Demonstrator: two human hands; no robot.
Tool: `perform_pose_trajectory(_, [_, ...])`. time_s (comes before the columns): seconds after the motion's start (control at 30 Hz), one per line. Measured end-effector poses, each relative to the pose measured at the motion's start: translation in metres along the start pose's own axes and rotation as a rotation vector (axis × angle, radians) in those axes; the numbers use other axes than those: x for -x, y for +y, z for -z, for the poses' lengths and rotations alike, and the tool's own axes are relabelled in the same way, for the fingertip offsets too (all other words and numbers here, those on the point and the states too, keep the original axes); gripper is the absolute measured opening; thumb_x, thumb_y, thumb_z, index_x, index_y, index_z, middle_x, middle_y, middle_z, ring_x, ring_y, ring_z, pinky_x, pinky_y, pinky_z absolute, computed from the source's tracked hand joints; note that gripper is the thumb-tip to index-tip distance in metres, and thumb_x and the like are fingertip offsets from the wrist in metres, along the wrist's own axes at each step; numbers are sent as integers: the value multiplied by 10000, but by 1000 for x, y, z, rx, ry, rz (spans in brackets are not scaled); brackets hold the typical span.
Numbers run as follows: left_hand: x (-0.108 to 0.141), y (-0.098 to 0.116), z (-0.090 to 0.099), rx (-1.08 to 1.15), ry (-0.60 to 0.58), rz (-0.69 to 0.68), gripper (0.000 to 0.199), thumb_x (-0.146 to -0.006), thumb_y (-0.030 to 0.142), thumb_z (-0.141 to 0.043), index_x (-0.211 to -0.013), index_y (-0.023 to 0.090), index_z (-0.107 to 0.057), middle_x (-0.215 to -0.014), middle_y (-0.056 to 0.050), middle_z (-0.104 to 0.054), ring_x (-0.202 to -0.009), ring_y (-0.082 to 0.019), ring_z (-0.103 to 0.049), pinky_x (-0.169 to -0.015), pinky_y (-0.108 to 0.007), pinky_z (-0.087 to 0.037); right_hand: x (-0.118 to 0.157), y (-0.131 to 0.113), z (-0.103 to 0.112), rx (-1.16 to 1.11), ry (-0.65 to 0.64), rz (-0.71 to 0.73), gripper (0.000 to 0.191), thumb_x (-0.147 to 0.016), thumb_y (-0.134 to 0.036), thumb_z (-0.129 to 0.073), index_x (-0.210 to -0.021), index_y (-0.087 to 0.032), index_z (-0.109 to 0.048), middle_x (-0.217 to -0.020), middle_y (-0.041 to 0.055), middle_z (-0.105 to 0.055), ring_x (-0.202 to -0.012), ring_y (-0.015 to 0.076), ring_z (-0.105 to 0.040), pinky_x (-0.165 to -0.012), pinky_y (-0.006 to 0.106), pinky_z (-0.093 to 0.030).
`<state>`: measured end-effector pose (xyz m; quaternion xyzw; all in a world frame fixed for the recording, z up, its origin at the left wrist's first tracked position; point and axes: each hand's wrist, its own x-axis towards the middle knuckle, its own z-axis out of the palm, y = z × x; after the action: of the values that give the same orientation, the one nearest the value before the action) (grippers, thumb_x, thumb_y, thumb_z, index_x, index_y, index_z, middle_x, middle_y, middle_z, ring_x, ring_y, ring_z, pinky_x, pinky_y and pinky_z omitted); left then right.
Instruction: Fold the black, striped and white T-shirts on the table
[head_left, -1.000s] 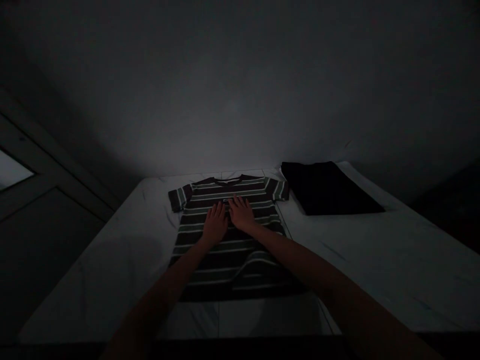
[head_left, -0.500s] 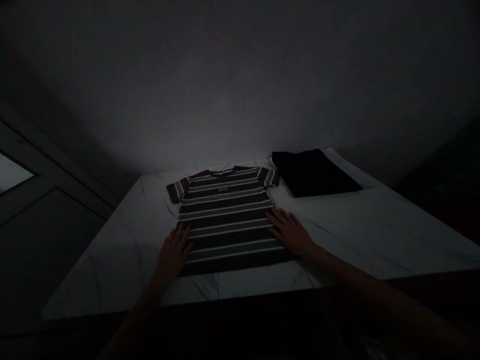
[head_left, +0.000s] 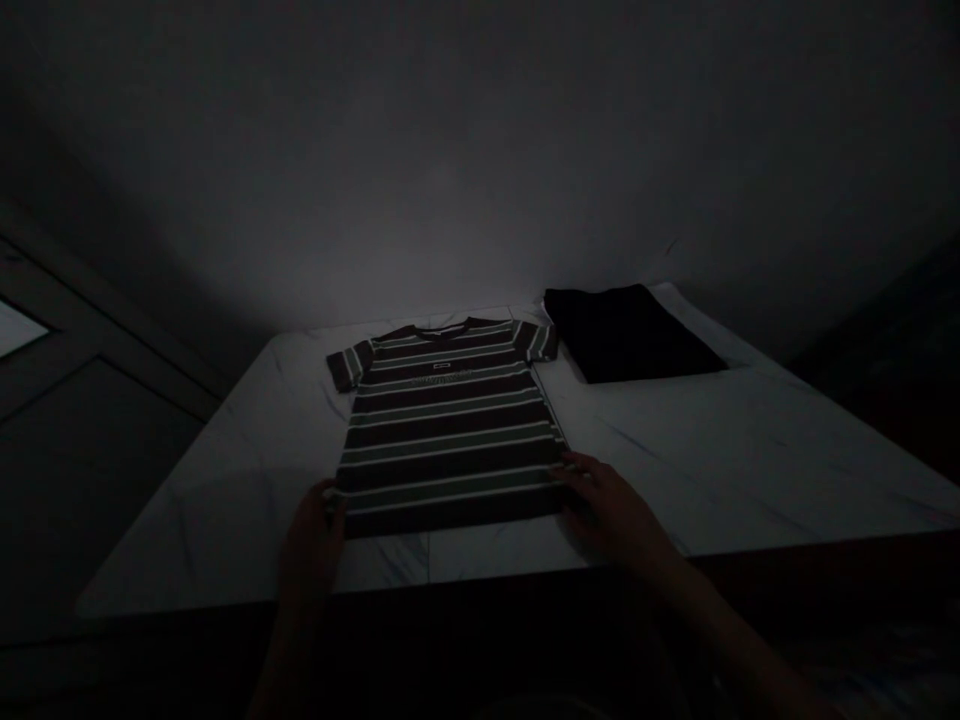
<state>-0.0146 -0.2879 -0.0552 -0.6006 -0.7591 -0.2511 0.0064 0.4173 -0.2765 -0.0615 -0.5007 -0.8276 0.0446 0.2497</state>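
A striped T-shirt (head_left: pixel 450 420) in dark and grey-green bands with thin white lines lies flat, front up, its neck toward the wall and its hem toward me. At the lower left side edge of the shirt, my left hand (head_left: pixel 311 535) is closed, thumb and fingers pinching the fabric. My right hand (head_left: pixel 611 510) grips the opposite side edge, a little above the hem, with its fingers curled. Dim light hides parts of both hands' fingers. Beyond the right sleeve lies a folded black cloth (head_left: pixel 630 335).
The shirt rests on a white marble-patterned table (head_left: pixel 232 470), whose front edge is close to me. A plain wall (head_left: pixel 450 180) rises behind it. On the left stands a panelled door (head_left: pixel 97 400); the room is very dark.
Both hands have moved down the shirt's sides toward the hem. Flat, spread fingers have changed to a pinch on the side edges. The view has shifted slightly.
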Motion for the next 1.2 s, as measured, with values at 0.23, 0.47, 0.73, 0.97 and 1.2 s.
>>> perform_pose_trajectory(0.23, [-2, 6, 12, 110, -17, 100, 271, -905, 402, -515, -1099, 231, -597, -885, -30, -685, -760, -192, -668, -652, -270, -486, -4, 12, 12, 56, -118, 82, 520, -759, -33, -495, -1195, -258, -668, -1218, 90, -665, -1099, 230, -625, -891, 396, -549])
perform_pose_trajectory(0.47, [-2, 1, 10, 104, -18, 30, 197, -872, 339, -505, -965, 239, -647, -926, -40, -680, -817, -197, -653, -729, -296, -519, -1, 23, 17, 46, -70, 73, 323, -768, -26, -473, -930, -225, -668, -978, 75, -693, -923, 202, -642, -765, 310, -545])
perform_pose_trajectory(0.73, [-1, 52, 11, -253, -3, -202, 326, -877, 190, -493, -1118, 228, -709, -1121, -128, -651, -988, -296, -608, -881, -464, -521, -29, -23, 36, 211, -144, 59, 142, -827, -176, -543, -853, -210, -678, -963, 97, -686, -945, 258, -619, -839, 399, -498])
perform_pose_trajectory(0.97, [0, 136, -54, -137, -205, -616, 543, -989, 360, -442, -1522, 291, -370, -1607, -87, -333, -1479, -332, -290, -1151, -606, -311, -83, -71, -38, 176, -190, -39, 538, -1005, -401, -397, -1511, -219, -411, -1625, 130, -271, -1474, 318, -283, -1146, 558, -299])
perform_pose_trajectory(1.2, [21, 71, -39, -277, -165, -476, 586, -976, 519, -437, -1534, 367, -338, -1616, -93, -306, -1469, -359, -308, -1118, -624, -338, -27, -19, -43, 200, -92, -55, 670, -981, -534, -425, -1567, -233, -302, -1627, 120, -263, -1482, 300, -280, -1162, 522, -317])
